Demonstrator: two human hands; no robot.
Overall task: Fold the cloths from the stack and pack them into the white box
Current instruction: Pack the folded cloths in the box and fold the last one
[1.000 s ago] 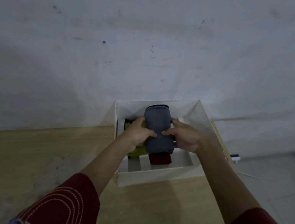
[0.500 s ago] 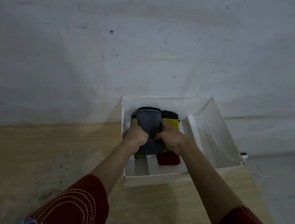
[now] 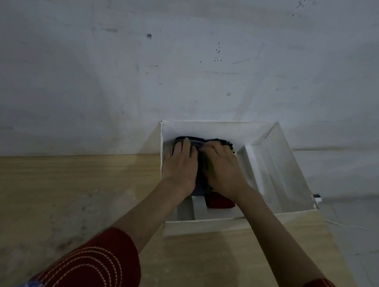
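Observation:
The white box stands at the far right of the wooden table, against the wall. Both hands are inside its left half. My left hand lies flat on the folded grey cloth and presses it down. My right hand presses beside it, fingers spread over the grey cloth and a dark cloth at the back. A strip of yellow cloth shows between the hands. A red cloth lies under my right wrist. Most of the grey cloth is hidden by the hands.
White dividers cross the box's near left part. The box's right compartment shows only white walls. A grey wall rises right behind the box. The table edge runs just right of the box, with tiled floor and a white cable beyond.
The grey cloth, held upright above the box a second ago, has gone down into the left half. Both hands went from gripping it to pressing flat on top.

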